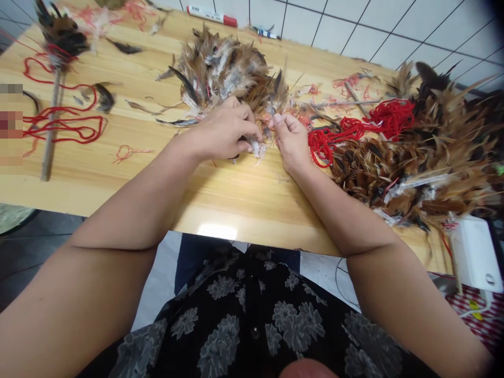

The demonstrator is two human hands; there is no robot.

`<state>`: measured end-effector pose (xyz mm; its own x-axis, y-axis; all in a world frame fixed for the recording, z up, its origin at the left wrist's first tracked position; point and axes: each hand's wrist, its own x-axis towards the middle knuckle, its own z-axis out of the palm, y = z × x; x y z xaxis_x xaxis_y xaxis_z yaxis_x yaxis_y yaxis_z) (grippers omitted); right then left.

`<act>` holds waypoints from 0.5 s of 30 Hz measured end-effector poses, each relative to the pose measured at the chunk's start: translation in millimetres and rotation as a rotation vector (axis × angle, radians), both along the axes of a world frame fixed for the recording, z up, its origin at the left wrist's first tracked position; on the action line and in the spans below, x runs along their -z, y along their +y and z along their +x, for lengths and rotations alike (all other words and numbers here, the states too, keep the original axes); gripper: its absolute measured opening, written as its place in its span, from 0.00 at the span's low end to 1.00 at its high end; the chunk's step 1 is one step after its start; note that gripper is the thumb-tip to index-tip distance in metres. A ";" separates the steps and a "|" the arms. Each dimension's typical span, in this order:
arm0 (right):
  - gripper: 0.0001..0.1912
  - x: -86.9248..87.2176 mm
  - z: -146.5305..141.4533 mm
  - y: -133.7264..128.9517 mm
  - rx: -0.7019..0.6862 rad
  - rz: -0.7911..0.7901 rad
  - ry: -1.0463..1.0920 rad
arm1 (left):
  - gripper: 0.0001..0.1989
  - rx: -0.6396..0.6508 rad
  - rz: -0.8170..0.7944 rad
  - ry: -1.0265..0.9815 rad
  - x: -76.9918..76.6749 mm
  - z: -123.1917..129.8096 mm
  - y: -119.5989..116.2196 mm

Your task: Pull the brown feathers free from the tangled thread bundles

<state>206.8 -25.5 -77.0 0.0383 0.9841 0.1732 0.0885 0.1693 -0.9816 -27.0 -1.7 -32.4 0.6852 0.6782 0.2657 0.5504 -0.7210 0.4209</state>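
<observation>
At the middle of the wooden table (244, 210), my left hand (232, 128) has its fingers curled beside a tuft of white fluff (258, 149); whatever is between them is too small to name. My right hand (290, 137) is just right of it, thumb and forefinger pinched on the base of a small brown feather tuft (279, 92) that points away from me. Behind my left hand lies a big pile of brown and grey feathers (232, 68). Red yarn (321, 147) runs beside my right hand into a tangled heap.
Brown feather bundles (378, 163) cover the right side, by a white box (474, 252). A stick with dark feathers (51, 126) and red string lies at left. A red-and-white marker (212, 16) and a blue-and-white one (266, 33) lie near the tiled wall.
</observation>
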 end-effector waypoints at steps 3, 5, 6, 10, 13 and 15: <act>0.31 1.0 -1.1 -1.7 0.000 0.004 -0.017 | 0.04 0.005 -0.013 -0.045 6.6 3.3 7.9; 0.30 2.0 -2.0 -1.5 0.002 0.018 -0.032 | 0.07 0.026 0.011 -0.068 5.5 2.0 14.1; 0.31 2.5 -2.3 -1.3 0.004 0.020 -0.042 | 0.08 0.023 0.018 -0.076 3.6 0.6 15.9; 0.33 2.9 -2.3 -1.8 0.012 -0.007 -0.103 | 0.11 -0.049 -0.002 -0.059 -5.4 -4.1 13.5; 0.34 1.3 -0.5 -3.6 -0.018 -0.005 -0.168 | 0.09 -0.047 0.056 -0.013 -7.9 -2.8 8.1; 0.34 0.0 0.9 -4.3 -0.060 -0.002 -0.213 | 0.07 -0.051 0.093 0.010 -8.8 -0.4 5.3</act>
